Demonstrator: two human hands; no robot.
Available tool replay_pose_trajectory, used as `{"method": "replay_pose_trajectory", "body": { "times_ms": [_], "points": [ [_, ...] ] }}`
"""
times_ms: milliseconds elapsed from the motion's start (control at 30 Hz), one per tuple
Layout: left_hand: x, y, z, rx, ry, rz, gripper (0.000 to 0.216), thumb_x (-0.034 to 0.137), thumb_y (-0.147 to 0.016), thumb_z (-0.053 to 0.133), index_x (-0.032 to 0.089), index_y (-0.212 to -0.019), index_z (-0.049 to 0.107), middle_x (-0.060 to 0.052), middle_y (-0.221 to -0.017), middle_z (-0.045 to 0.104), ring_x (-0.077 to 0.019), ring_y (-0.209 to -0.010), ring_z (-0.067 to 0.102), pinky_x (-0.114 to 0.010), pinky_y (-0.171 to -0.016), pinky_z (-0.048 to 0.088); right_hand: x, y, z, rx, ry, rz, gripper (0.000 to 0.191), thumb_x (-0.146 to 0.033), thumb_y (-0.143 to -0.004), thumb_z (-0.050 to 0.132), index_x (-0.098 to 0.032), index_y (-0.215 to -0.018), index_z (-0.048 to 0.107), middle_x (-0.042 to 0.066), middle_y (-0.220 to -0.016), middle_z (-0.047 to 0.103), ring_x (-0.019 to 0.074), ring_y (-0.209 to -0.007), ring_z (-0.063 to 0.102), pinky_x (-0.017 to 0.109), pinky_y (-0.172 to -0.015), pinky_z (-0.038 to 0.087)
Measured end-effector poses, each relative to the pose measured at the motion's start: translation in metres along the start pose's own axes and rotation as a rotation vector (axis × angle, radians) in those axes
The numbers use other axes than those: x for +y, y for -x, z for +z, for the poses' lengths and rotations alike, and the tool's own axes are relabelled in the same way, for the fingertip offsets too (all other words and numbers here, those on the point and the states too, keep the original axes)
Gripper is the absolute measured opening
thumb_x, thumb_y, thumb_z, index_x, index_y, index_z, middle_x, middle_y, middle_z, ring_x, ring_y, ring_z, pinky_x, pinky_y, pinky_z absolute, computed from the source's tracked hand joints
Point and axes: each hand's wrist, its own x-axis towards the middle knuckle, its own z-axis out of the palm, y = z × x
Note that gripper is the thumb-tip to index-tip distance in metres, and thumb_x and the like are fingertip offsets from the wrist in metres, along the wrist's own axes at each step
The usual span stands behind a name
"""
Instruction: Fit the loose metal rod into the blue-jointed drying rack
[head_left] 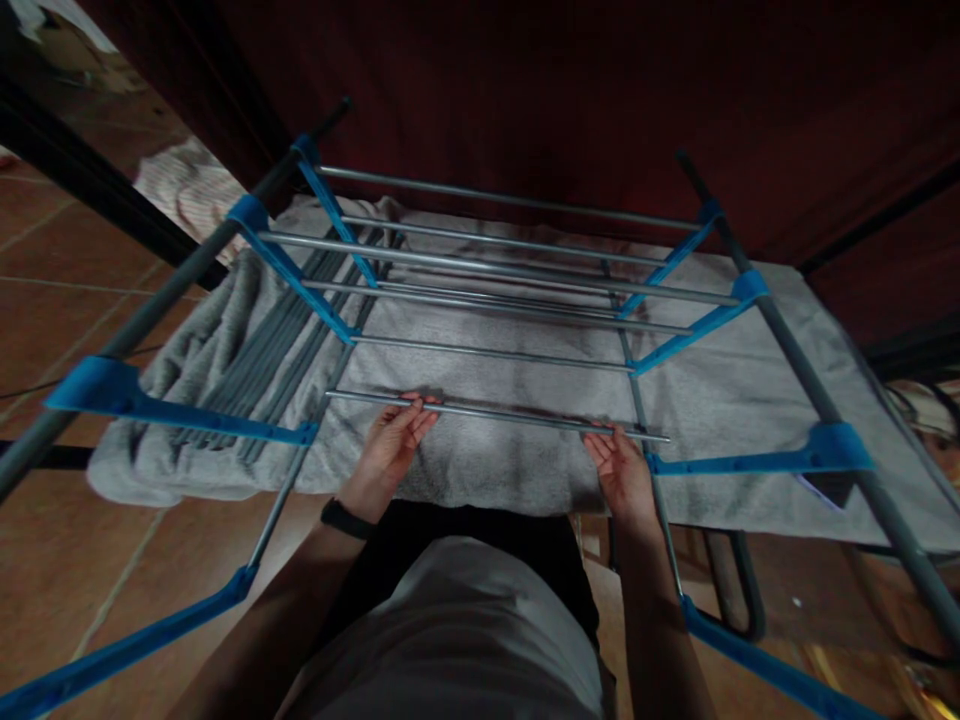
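Tiled floor (45, 240): far L, brownish w/ pale grout lines.
Grey tubes (262, 360): a bunch, lay roughly side by side on L end of the grey blanket (750, 385).
L pole (180, 288): thick, grey, ran up at a slant; carried blue brackets (187, 415) that angled inward.
L hand (394, 440): dark wristband (349, 519) on wrist; thumb & fingers closed in a light pinch on the metal rod, L of its middle.
Metal rod (502, 413): held approx. level above blanket, btwn both hands, nr side of rack; L end by thin L leg (289, 480), contact can't tell.
Crossbars (517, 270): several, beyond rod, spanned L to R; ends seated in upper brackets.
R hand (622, 470): thumb & fingertips pinched shut round rod nr its R end, which stuck out past the hand.
R pole (791, 345): slanted, w/ matching brackets.
Phone-like slab (829, 490): dark, on blanket, partly hidden by lowest R bracket over it.
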Motion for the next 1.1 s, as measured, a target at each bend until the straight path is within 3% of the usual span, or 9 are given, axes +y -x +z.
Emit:
{"method": "replay_pose_trajectory", "body": {
  "times_ms": [267, 533, 800, 1100],
  "points": [
    [-0.015, 0.001, 0.004, -0.082, -0.022, -0.065, 0.018, 0.003, -0.080, 0.083, 0.017, -0.088, 0.076, -0.006, -0.090, 0.082, -0.0207, -0.090, 0.080, -0.035, -0.094, 0.062, 0.004, 0.003, 0.005, 0.031, 0.058, 0.025, 0.030, -0.047, -0.079, 0.088, -0.025, -0.087, 0.069, 0.002, -0.079, 0.076, 0.0201, -0.080, 0.079, 0.034, -0.081, 0.069],
    [-0.022, 0.006, 0.014, -0.121, -0.053, -0.066, 0.022, 0.004, -0.075, 0.087, 0.017, -0.089, 0.076, -0.005, -0.088, 0.081, -0.0187, -0.087, 0.079, -0.031, -0.087, 0.061, 0.005, 0.005, 0.005, 0.049, 0.053, 0.037, 0.025, -0.040, -0.079, 0.087, -0.023, -0.089, 0.070, 0.001, -0.084, 0.076, 0.0187, -0.083, 0.078, 0.034, -0.087, 0.068],
    [-0.009, 0.008, 0.018, -0.152, -0.108, 0.018, 0.032, 0.017, -0.067, 0.097, 0.018, -0.090, 0.074, -0.004, -0.090, 0.082, -0.0165, -0.086, 0.078, -0.030, -0.087, 0.061, 0.001, 0.002, -0.009, 0.109, 0.013, 0.005, 0.023, -0.034, -0.080, 0.085, -0.022, -0.090, 0.068, 0.002, -0.089, 0.076, 0.0165, -0.088, 0.077, 0.033, -0.092, 0.066],
    [0.006, 0.022, 0.032, -0.225, -0.142, 0.129, 0.033, 0.024, -0.068, 0.097, 0.019, -0.091, 0.074, -0.003, -0.086, 0.079, -0.0205, -0.096, 0.078, -0.029, -0.084, 0.061, -0.001, 0.007, -0.012, 0.137, 0.007, 0.029, 0.023, -0.033, -0.081, 0.084, -0.022, -0.092, 0.068, 0.002, -0.089, 0.075, 0.0155, -0.087, 0.077, 0.031, -0.092, 0.066]
  ]
}}
